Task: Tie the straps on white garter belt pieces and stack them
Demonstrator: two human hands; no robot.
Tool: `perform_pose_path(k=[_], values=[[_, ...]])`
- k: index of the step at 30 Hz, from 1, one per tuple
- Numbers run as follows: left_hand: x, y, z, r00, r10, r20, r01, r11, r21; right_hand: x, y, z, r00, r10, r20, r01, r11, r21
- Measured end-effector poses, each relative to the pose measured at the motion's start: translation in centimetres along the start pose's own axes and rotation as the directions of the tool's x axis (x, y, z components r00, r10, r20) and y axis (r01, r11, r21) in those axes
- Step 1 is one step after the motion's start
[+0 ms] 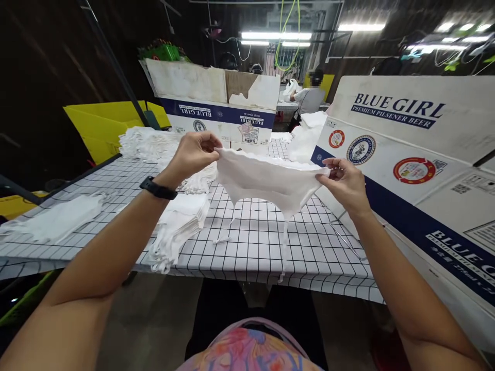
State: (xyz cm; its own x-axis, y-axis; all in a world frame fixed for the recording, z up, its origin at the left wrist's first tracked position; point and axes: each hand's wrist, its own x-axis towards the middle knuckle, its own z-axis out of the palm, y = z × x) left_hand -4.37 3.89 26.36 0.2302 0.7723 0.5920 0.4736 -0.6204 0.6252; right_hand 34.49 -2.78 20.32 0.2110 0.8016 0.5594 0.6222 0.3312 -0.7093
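A white cloth garment piece with thin straps (266, 180) is stretched between my two hands above the table. My left hand (196, 153) pinches its upper left corner between thumb and fingers. The upper right corner is pinched by my right hand (344, 183). Two narrow straps dangle from the lower edge, the right one reaching down near the table's front. Left of the held piece lies a neat stack of similar white pieces (183, 219). Whether the garment is one layer or folded double, I cannot tell.
A grid-patterned cloth covers the table (247, 252). More white pieces lie at the left (58, 219) and in a heap behind (145, 144). Cardboard boxes stand at the back (216, 113) and right (402, 154). Beyond, a person (311, 98) sits working.
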Motion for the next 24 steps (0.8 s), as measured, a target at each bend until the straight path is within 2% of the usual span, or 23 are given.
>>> perform_pose_path(k=[3, 7, 13, 19, 24], values=[[0.4, 0.2, -0.2, 0.999, 0.036, -0.034, -0.035, 0.999, 0.023, 0.2, -0.2, -0.1, 0.994, 0.066, 0.083, -0.079, 0.983, 0.165], [0.5, 0.3, -0.5, 0.997, 0.050, -0.060, -0.049, 0.998, 0.028, 0.2, -0.6, -0.4, 0.984, 0.046, 0.171, -0.092, 0.956, 0.277], [0.1, 0.1, -0.7, 0.999, -0.008, -0.043, 0.008, 1.000, -0.002, 0.0, -0.4, -0.8, 0.985, -0.050, 0.163, 0.009, 0.970, 0.244], [0.3, -0.4, -0.4, 0.999, -0.037, -0.019, 0.035, 0.996, -0.077, 0.3, -0.5, -1.0, 0.965, 0.056, 0.255, -0.130, 0.950, 0.284], [0.3, -0.6, -0.5, 0.995, -0.008, 0.095, 0.009, 1.000, -0.012, 1.0, 0.3, -1.2, 0.964, 0.136, 0.229, -0.204, 0.929, 0.307]])
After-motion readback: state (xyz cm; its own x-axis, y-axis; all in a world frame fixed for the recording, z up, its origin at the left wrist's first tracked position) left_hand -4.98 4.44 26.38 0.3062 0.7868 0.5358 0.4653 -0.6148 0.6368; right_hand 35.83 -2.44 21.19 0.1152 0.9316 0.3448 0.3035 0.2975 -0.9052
